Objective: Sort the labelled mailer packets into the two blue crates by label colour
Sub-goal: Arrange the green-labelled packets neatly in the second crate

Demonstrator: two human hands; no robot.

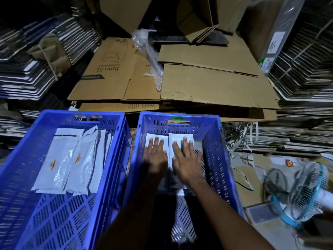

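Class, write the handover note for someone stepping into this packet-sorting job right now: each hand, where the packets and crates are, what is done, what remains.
Left hand: open, flat on the left packet in the right crate.
Right hand: open, flat on the right packet, where a green label shows between the fingers.
Left crate: several orange-labelled packets side by side.
Done: both crates hold packets.
Left: no unsorted pile is in view; look for one before continuing.
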